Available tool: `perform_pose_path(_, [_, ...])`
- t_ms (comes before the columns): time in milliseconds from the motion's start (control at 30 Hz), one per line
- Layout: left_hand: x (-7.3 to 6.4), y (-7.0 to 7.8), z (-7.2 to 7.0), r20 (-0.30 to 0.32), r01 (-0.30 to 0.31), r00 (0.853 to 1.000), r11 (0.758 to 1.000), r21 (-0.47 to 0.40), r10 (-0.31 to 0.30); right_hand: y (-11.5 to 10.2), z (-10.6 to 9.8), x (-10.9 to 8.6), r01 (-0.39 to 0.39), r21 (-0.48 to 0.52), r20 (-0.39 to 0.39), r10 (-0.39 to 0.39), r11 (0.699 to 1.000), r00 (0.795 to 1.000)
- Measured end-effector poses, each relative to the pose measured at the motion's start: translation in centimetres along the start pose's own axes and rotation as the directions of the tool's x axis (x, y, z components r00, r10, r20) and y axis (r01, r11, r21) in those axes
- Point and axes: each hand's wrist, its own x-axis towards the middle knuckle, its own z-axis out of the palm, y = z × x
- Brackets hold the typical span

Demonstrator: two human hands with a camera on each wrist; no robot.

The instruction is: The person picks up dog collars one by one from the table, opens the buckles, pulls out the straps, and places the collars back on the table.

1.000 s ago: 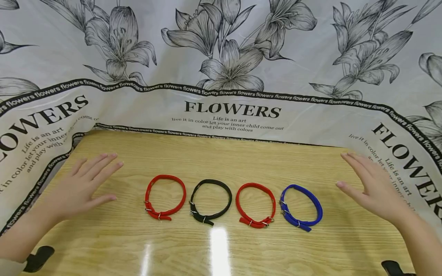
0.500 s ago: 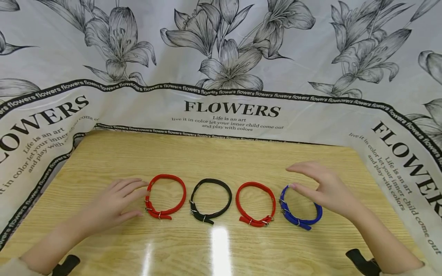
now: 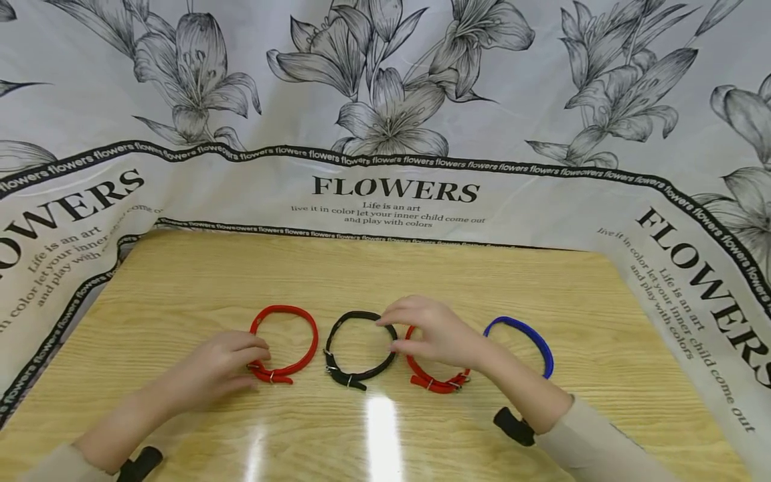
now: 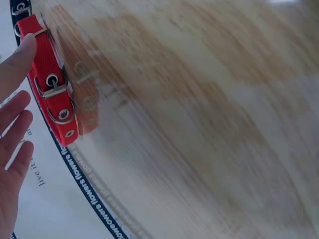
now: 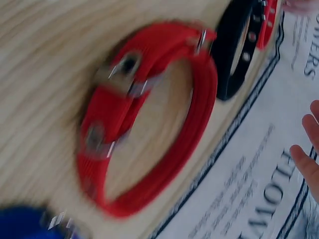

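Four collars with metal buckles lie as rings in a row. My left hand (image 3: 225, 367) is at the left edge of the leftmost red collar (image 3: 314, 341); in the left wrist view its thumb overlaps this red collar (image 4: 47, 64), though contact cannot be told. My right hand (image 3: 436, 329) is over the second red collar (image 3: 434, 385), hiding its upper part. Its slightly bent fingertips reach the right side of the black collar (image 3: 346, 319), holding nothing visible. The right forearm covers part of the blue collar (image 3: 533, 335).
The collars lie on a wooden table (image 3: 241, 268). White cloth (image 3: 385, 201) with printed flowers and lettering borders the back and sides. Black devices sit at the left wrist (image 3: 141, 463) and right wrist (image 3: 514, 426).
My left hand has moved right and down to the leftmost red collar. My right hand has swept left, past the blue collar, to the second red and black ones. The collars have stayed put.
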Motion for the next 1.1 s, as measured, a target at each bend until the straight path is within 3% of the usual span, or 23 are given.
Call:
perform_pose_path(300, [0.1,0.3,0.3,0.038,0.033,0.999,0.997,-0.067,-0.030,-2.2,5.6,5.1,0.062,-0.030,0.173,-0.056,0.998,0.983])
perform_pose_path(567, [0.4,0.0,0.3,0.156,0.094,0.985,0.992,-0.088,-0.080,-3.8,8.0,8.0,-0.010,-0.136,0.287,0.049,0.991,0.957])
perform_pose_path(800, [0.5,0.1,0.8,0.152,0.070,0.987,0.993,-0.097,-0.055,-5.5,10.6,9.1,0.089,-0.321,0.310,0.017,0.943,0.951])
perform_pose_path(1100, [1.1,0.3,0.3,0.216,0.109,0.973,0.984,-0.140,-0.077,-6.3,12.0,9.5,-0.007,-0.433,0.280,0.143,0.901,0.949])
